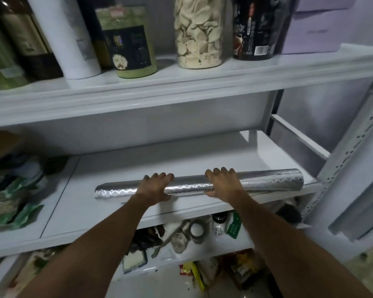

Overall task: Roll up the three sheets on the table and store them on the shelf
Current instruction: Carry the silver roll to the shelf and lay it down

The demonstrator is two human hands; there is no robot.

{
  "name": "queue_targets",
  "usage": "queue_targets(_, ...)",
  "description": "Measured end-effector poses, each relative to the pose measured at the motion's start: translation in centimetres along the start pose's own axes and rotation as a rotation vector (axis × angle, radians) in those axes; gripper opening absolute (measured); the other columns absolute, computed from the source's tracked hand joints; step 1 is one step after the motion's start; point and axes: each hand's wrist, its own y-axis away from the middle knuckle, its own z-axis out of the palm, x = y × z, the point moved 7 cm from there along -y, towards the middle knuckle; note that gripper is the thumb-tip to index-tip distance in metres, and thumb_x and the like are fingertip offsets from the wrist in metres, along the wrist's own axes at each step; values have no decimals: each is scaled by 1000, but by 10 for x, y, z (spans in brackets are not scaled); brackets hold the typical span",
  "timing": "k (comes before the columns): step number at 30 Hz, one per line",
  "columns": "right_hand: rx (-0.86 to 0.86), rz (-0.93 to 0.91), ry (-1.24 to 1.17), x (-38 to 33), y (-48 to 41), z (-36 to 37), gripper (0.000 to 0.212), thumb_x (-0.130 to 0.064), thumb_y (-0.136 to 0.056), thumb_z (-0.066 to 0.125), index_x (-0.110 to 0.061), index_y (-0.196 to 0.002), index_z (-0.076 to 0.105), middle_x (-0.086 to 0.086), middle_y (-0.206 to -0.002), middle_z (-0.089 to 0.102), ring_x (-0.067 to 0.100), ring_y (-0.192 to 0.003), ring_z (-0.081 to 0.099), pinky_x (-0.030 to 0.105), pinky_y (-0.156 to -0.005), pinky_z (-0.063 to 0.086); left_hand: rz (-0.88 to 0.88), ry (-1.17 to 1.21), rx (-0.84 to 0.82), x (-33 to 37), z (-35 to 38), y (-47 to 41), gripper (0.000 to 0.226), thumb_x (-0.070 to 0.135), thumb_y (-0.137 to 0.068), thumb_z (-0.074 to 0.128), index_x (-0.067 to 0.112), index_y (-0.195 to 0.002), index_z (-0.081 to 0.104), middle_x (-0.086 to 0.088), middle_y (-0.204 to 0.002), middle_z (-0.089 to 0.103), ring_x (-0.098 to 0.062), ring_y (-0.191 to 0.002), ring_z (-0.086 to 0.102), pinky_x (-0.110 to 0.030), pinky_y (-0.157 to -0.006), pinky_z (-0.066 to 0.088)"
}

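On the middle shelf, two hands hold a silver roll.
Left hand and right hand each have a grip wrapped over the roll, lying 9 to 3 o'clock near the front edge; a clear jar stands above at 12 o'clock.

The rolled sheet lies crosswise near the front edge of the middle shelf. The left hand and right hand grip it side by side. Packets pile at the shelf's left end. A jar stands on the upper shelf above.
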Motion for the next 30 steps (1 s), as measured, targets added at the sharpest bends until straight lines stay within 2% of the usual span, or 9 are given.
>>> queue_targets(4, 26, -57, 36, 39, -23, 10, 57, -51, -83, 62, -19, -125, 42, 6, -119, 56, 27, -108, 52, 42, -89, 40, -36, 7, -2, 22, 3, -30, 70, 41, -83, 63, 22, -140, 28, -2, -132, 44, -25, -121, 43, -42, -98, 34)
queue_targets(9, 36, -108, 65, 87, -39, 31, 64, -53, -83, 61, -19, -132, 38, 6, -126, 53, 28, -113, 51, 43, -93, 39, -57, 8, 2, 51, 3, -66, 55, 35, -86, 58, 20, -134, 35, -4, -120, 49, -26, -110, 47, -39, -90, 36)
queue_targets(13, 84, -125, 40, 111, -54, 36, 68, -54, -82, 62, -20, -135, 37, 6, -126, 52, 28, -113, 51, 42, -95, 38, -118, -47, 38, 64, 1, -91, 55, 32, -85, 60, 19, -132, 35, -6, -121, 47, -27, -111, 46, -41, -89, 38)
queue_targets(16, 71, -144, 27, 119, -74, 36, 75, -57, -79, 62, -24, -140, 33, 6, -135, 46, 29, -119, 46, 46, -101, 30, -173, -96, 72, 62, -4, -106, 55, 32, -83, 61, 19, -129, 35, -5, -122, 46, -27, -112, 46, -40, -88, 38)
queue_targets(20, 48, -158, -68, 127, -100, 44, 83, -61, -66, 56, -27, -140, 38, 8, -138, 41, 33, -119, 46, 53, -100, 28, -275, -152, 26, 48, 6, -123, 65, 31, -83, 62, 19, -138, 28, -7, -133, 40, -29, -120, 43, -43, -95, 37)
queue_targets(24, -71, -211, 34, 138, -111, 67, 72, -52, -85, 53, -33, -148, 21, 2, -142, 42, 29, -125, 42, 49, -104, 27, -283, -82, -36, 38, 29, -127, 71, 37, -83, 64, 20, -140, 26, -6, -136, 37, -29, -124, 40, -49, -104, 30)
queue_targets(27, -32, -177, 44, 136, -122, 62, 68, -44, -90, 52, -31, -148, 20, 5, -138, 46, 31, -121, 47, 50, -104, 29, -268, -115, 25, 31, 24, -136, 70, 40, -85, 61, 20, -141, 26, -6, -137, 39, -29, -124, 42, -48, -105, 27)
queue_targets(30, -27, -106, 35, 132, -132, 61, 65, -38, -90, 54, -28, -146, 23, 7, -135, 48, 31, -119, 48, 50, -104, 30, -285, -141, 54, 27, 19, -147, 63, 33, -84, 64, 17, -137, 34, -6, -129, 47, -29, -117, 49, -45, -101, 30)
